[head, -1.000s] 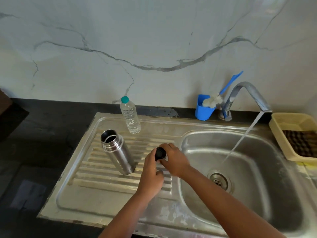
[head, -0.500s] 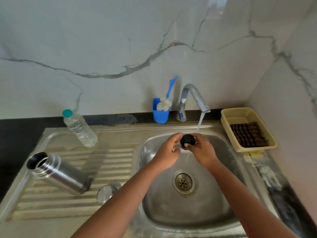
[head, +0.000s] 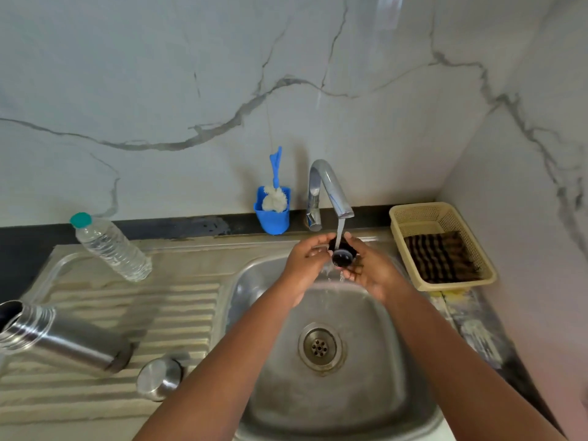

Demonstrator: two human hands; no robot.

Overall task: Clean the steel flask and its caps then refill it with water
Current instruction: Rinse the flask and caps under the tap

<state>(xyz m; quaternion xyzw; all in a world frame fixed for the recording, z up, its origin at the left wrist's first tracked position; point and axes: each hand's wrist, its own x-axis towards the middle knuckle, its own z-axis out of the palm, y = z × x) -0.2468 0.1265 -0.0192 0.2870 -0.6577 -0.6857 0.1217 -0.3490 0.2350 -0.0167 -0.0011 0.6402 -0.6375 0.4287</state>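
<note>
Black plastic inner cap (head: 342, 256), small, light, rigid and likely slippery when wet, sits under the tap stream (head: 339, 230), pinched by its rim between curled fingers of left hand (head: 307, 259) and right hand (head: 366, 268).

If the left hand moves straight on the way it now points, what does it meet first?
The left hand points right, toward the black cap it already holds under the running water, with the right hand just beyond. So it would likely meet the cap first.
</note>
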